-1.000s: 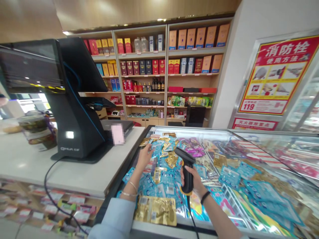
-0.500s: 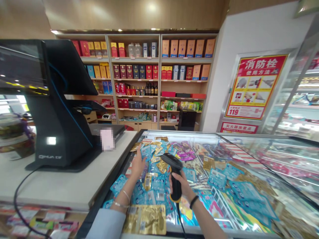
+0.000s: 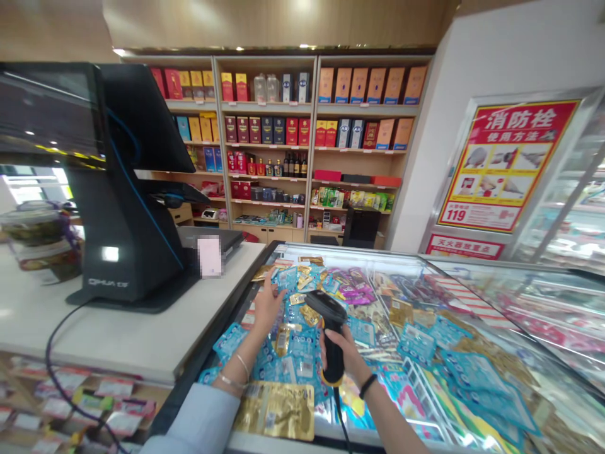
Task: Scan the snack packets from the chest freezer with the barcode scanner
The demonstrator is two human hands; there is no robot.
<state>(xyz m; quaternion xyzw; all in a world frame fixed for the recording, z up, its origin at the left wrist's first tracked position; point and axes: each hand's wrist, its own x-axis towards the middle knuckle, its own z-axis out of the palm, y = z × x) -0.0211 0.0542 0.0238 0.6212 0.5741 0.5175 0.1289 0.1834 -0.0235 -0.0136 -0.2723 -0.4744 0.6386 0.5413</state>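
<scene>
Partly hiding blue packets [image 3: 302,345], right hand [image 3: 348,350] grips scanner [image 3: 331,309]; unclear whether left hand [image 3: 268,304] pinches

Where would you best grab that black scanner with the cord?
Probably by the scanner's handle, from the right, where the right hand wraps it: that part is slim, the wider head sits above, and the cord leaves below.

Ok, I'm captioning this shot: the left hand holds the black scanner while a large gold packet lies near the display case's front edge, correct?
Wrong hand: the head view shows the right hand holding the black scanner. The large gold packet lies near the front edge of the display case.
</scene>
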